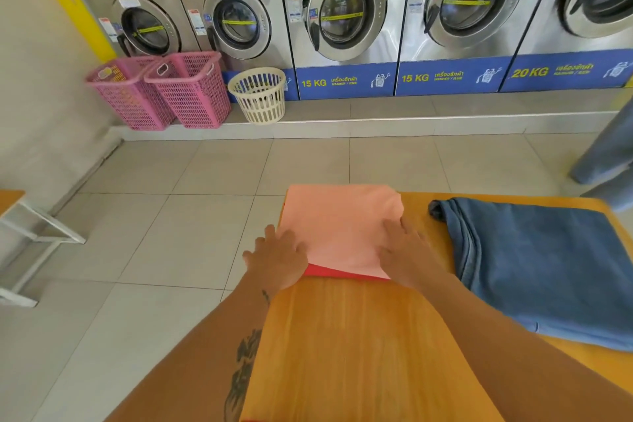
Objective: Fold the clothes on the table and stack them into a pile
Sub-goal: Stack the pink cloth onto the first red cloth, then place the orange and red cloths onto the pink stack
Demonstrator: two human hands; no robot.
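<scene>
— Top of the pile?
— Pink folded garment (342, 226), smooth and roughly square, lying flat at the far left corner of the tabletop (359, 336). Directly under it, a red piece (342, 273), only a thin strip showing along the near edge.
— Hands?
— Both pressed flat, palms down. Left hand (277, 260) on the pink cloth's near left corner, fingers spread, partly past the tabletop edge. Right hand (407, 253) on the near right corner. No closed grip on either: fingers open, holding nothing, just resting on fabric.
— Anything else on the wood?
— Blue denim garment (548, 267) to the right, thick, seamed, loosely folded, apart from the pink one. Tabletop itself orange-brown, glossy, with visible grain.
— And the room?
— Pale square floor tiles (171, 233). Row of steel front-loading washers (342, 10) along the far wall with blue base panels. Two pink lattice baskets (164, 92) and one cream round basket (258, 96) on the step in front.
</scene>
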